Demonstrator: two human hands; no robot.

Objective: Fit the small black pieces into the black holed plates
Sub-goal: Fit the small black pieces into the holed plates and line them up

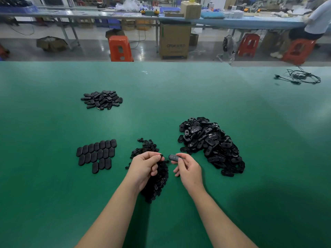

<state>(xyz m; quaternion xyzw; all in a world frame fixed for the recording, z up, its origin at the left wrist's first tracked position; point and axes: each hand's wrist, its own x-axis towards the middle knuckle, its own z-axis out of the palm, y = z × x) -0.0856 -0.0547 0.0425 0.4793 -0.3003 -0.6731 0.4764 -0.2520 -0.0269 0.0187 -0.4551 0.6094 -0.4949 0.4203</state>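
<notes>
At a green worktop [53,203] in an assembly hall, a person's two bare forearms reach in from the near edge, the hands meeting just above a loose heap of small black pieces [157,183]. The left hand [146,167] pinches what appears to be one small piece [161,155] between thumb and forefinger, though it is too small and dark to make out clearly; the right hand [188,169] grips a single holed plate [174,157] by one end, its free end pointing at the left fingertips, the two parts close but not yet touching. The step in hand looks to be the joining itself: the next move calls for lining the piece up with the plate's hole and pressing it home, a fine alignment with little margin. Just right of the hands lies the large pile of unfitted holed plates [209,144]. To the left, a neat block of plates [96,154] lies in close rows, smooth face up, likely finished work. Farther back on the left sits a smaller loose heap of plates [102,99], and a tangle of black cable [300,76] rests near the far right edge. Beyond the worktop stand orange stools [120,48], a cardboard carton [174,41] and another long bench [250,22] where a second person [317,22] sits.
</notes>
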